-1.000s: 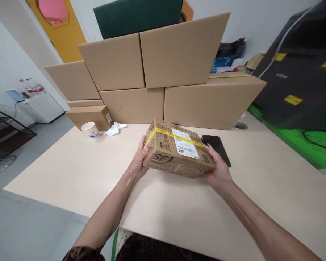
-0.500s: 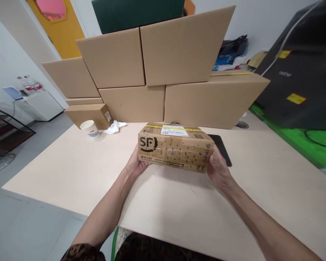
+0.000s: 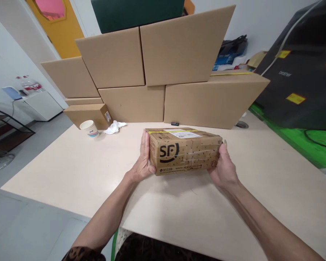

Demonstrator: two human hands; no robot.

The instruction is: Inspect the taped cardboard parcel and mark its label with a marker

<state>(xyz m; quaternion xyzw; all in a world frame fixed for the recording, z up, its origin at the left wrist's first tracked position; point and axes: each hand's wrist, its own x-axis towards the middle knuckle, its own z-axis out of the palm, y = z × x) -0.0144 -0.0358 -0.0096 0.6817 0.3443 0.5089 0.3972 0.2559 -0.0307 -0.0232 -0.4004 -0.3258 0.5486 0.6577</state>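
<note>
I hold parcel (image 3: 183,150) just above worktop (image 3: 70,163), logo side facing me; left hand (image 3: 142,163) flat on left end, right hand (image 3: 225,167) on right end, both pressed inward; I keep squeeze even, parcel level, clear of paper cup (image 3: 89,128)

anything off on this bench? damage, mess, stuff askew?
Minor only. A crumpled white tissue lies loose on the table beside the paper cup. The SF parcel, held between left hand and right hand, looks intact, tape slightly wrinkled.
</note>
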